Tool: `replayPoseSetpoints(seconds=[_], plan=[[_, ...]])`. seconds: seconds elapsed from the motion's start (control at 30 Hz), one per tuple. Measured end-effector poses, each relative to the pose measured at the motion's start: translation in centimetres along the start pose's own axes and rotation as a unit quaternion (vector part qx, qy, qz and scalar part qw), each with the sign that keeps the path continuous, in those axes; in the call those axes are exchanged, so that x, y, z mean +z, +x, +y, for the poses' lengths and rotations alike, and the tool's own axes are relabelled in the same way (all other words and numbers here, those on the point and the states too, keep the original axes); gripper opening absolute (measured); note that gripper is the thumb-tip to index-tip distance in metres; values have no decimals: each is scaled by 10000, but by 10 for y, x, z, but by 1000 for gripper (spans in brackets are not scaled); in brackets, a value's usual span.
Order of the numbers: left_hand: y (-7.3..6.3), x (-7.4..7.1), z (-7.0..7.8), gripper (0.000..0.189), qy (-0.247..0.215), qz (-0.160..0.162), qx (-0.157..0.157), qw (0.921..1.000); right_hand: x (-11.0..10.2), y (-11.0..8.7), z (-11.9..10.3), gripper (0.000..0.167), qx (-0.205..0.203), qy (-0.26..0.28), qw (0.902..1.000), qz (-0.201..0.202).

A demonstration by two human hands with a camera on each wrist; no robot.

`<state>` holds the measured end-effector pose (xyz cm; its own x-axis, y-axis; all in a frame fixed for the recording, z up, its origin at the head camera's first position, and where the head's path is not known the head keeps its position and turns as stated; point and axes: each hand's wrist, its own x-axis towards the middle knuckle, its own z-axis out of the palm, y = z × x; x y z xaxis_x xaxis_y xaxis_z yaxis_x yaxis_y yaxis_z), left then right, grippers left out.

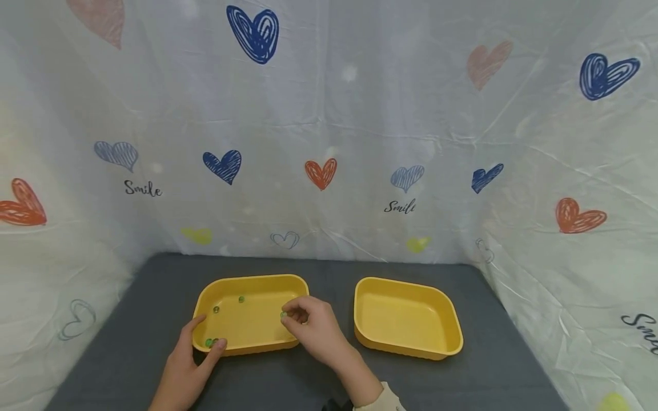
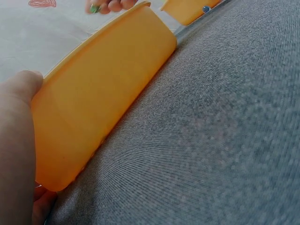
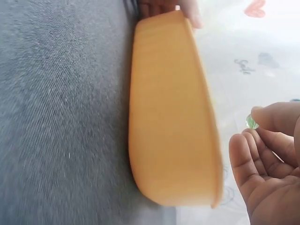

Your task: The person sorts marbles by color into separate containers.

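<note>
My left hand [image 1: 182, 362] grips the near left corner of a yellow plastic tray [image 1: 262, 346], thumb at the front rim and fingers round the left end. Between thumb and fingertips, my right hand [image 1: 316, 328] pinches a green glass marble [image 1: 283, 314] over the tray's right part. The same marble [image 3: 251, 122] shows pale green in the right wrist view, higher than the rim. More green marbles lie inside: one toward the back [image 1: 241, 299], another by the left wall [image 1: 216, 309], and a pair [image 1: 209, 342] in the near left corner by my left thumb.
A second yellow tray [image 1: 406, 349] stands to the right, separated from the first by a strip of the dark grey cloth [image 1: 331, 274]. In the left wrist view a small blue round thing [image 2: 206, 9] shows at that tray. A white heart-printed curtain [image 1: 354, 228] hangs behind.
</note>
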<state>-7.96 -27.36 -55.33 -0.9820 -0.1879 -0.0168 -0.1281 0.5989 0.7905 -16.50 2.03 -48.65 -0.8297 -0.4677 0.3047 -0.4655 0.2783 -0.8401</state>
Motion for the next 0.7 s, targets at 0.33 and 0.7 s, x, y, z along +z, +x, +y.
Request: replayPoseSetpoints(seconds=[0.33,0.7], plan=[[0,2,4,100,-30,-26,-67,10000,15,11,6,14,210,-268,9994,-63],[-1,-2,3,98,26,10,-98,9999,16,13,4,15,189,-226,9994,-184]])
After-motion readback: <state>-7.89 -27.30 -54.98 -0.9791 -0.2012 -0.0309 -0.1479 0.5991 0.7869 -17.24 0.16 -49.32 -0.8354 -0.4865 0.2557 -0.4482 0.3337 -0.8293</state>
